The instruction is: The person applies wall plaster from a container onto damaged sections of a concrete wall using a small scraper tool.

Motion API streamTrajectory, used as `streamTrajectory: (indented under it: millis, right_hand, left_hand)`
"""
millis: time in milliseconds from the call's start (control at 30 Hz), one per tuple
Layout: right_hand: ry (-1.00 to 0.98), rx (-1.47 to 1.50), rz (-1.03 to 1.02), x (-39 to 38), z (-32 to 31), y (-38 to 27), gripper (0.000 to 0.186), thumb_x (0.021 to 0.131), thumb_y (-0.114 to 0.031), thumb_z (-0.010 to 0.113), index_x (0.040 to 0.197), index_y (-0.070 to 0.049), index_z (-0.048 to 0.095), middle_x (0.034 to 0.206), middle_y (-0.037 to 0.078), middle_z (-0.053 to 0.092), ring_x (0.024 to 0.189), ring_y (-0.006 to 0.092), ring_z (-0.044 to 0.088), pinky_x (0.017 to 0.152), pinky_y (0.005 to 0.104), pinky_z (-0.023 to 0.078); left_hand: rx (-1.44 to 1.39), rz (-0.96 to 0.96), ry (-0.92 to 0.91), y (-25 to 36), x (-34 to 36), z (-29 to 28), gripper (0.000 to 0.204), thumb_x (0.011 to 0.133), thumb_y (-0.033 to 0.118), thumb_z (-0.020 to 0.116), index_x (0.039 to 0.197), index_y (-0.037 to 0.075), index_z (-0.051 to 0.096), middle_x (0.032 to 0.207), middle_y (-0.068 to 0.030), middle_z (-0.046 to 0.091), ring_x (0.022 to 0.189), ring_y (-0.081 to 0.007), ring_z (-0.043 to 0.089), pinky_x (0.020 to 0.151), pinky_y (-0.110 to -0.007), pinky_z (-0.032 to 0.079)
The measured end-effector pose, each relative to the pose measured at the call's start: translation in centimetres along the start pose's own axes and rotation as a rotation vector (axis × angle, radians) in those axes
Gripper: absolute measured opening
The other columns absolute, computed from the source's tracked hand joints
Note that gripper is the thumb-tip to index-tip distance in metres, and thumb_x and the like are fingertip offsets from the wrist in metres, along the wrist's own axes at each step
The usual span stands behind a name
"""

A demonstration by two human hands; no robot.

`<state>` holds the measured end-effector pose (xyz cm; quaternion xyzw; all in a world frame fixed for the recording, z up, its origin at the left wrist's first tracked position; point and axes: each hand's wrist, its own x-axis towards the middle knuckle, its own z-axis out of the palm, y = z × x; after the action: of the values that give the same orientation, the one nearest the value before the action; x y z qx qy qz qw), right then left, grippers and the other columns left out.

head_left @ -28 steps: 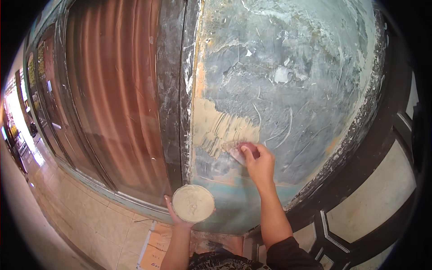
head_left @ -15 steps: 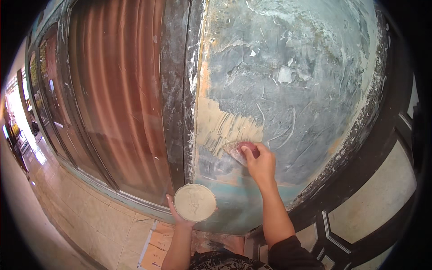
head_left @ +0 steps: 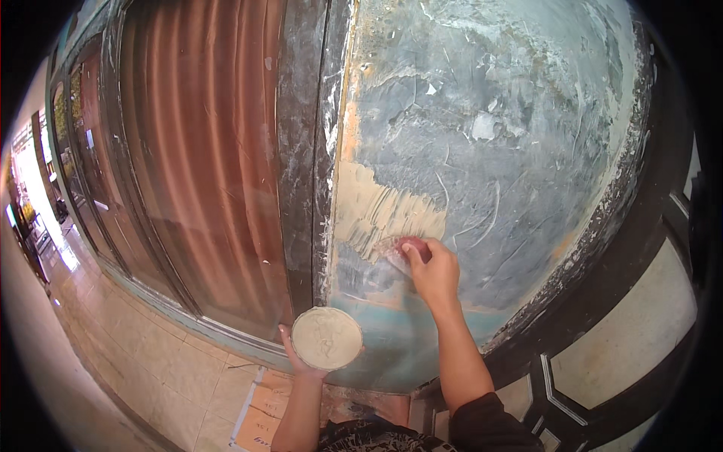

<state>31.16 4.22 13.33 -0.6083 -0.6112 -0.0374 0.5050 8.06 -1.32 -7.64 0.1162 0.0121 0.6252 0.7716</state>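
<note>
1. The big grey-blue wall (head_left: pixel 520 181) is rough, with bumps and cracks. Thin coats would likely sit better on it than one fat blob.
2. A dark wooden post (head_left: pixel 300 128) stands at the left side of the wall. It is best to go gently near it, so no paste gets smeared on the wood.
3. The tan patch (head_left: pixel 388 211) is on the left part of the wall, near the post. It has lots of ridges. Long, slow strokes with even pushing should make it flatter.
4. The round tub (head_left: pixel 328 309) is below the tan patch and a bit to the left, with pale paste (head_left: pixel 331 340) inside. Holding it close and level should help catch drips.
5. The right hand (head_left: pixel 438 271) has its thumb and fingers pinched tight on the spreader. A steady wrist should help make smooth lines.
6. The left hand (head_left: pixel 304 364) is spread wide to hold the tub, thumb on one side. Most of its fingers are hidden.
7. The spreader (head_left: pixel 393 248) is at the low edge of the tan patch. It has a red grip and a see-through blade. Tilting it a little, with a clean edge, should leave fewer lines.
</note>
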Motion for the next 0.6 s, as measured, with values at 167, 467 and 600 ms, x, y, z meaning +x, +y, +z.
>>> streamTrajectory:
  millis: [167,467,600]
  right_hand:
    - [0.092,0.171,0.045,2.3,-1.2,-1.0,0.03,0.09,-0.03,0.081,0.1,-0.002,0.077,0.093,0.021,0.075,0.084,0.0403,0.073,0.074,0.0454,0.056]
    - [0.003,-0.005,0.006,-1.2,0.2,2.0,0.032,0.09,-0.031,0.082,0.101,-0.002,0.076,0.093,0.022,0.075,0.085,0.0417,0.072,0.074,0.0456,0.055]
    - [0.128,0.143,0.059,0.5,-1.1,1.2,0.028,0.09,-0.025,0.082,0.099,0.001,0.075,0.087,0.021,0.075,0.08,0.0391,0.073,0.072,0.0439,0.055]
  left_hand:
    - [0.002,-0.013,0.034,-0.2,-0.1,0.1,0.096,0.091,0.088,0.038,0.152,0.015,0.051,0.156,-0.0175,0.047,0.137,-0.0507,0.049,0.096,-0.089,0.039]
    - [0.021,0.037,0.055,-0.2,0.8,-2.7,0.098,0.09,0.088,0.041,0.154,0.014,0.048,0.158,-0.0214,0.044,0.137,-0.0563,0.046,0.095,-0.092,0.036]
    - [-0.001,0.017,0.06,0.0,0.6,-2.5,0.097,0.09,0.088,0.041,0.153,0.014,0.049,0.158,-0.0218,0.044,0.136,-0.0569,0.046,0.094,-0.092,0.036]
